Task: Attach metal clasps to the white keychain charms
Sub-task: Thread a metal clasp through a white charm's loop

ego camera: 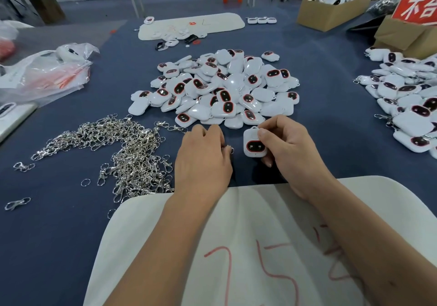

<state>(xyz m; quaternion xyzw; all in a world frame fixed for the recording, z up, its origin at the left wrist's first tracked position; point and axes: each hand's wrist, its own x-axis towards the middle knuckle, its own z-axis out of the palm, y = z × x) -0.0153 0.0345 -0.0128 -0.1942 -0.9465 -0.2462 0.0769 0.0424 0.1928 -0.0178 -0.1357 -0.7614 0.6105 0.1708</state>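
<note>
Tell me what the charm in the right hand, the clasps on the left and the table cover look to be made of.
The charm held by the right hand looks like glossy white plastic: smooth, with soft highlights, and a dark red-rimmed window. The clasps look like bright plated metal, judging by their silvery glints. The table cover seems a matte blue fabric or felt; no shine shows.

Even overhead light, soft shadows, perhaps slight blur, wide-angle edge bending.
</note>
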